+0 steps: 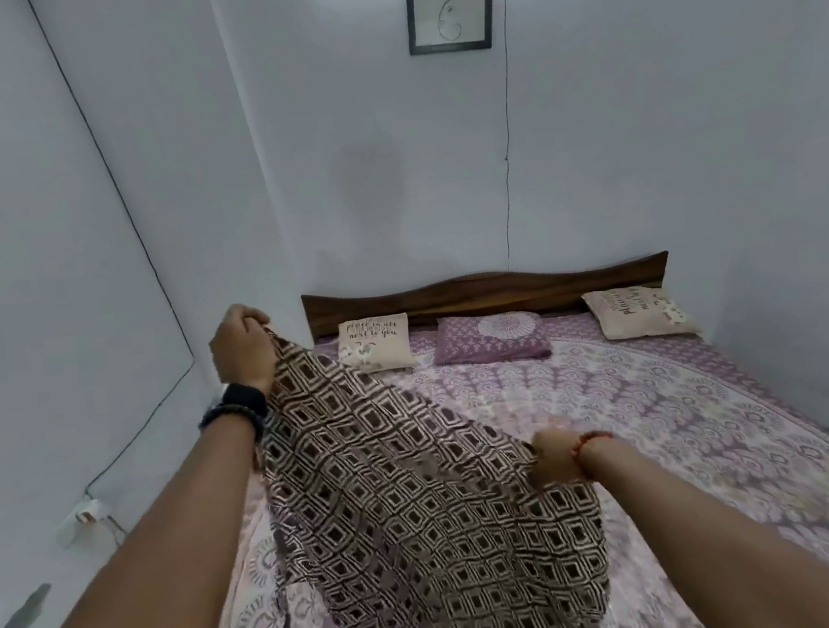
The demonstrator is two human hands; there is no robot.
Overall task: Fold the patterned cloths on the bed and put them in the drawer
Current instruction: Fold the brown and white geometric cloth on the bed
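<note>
A room with pale walls holds a bed (672, 413) under a purple patterned sheet. The near end of the bed is cut off by the lower edge, and no drawer is seen. The right hand (555, 458) is blurred; it seems to grip the low edge of the brown patterned cloth (412, 494), but its fingers are hard to make out. The left hand (241, 349), raised higher and farther to the left, pinches the cloth's top corner with curled fingers. The cloth hangs above the bed, its long axis going from the far-left corner down to the near right. Far behind, three pillows (490, 338) lie against the wooden headboard (487, 290).
</note>
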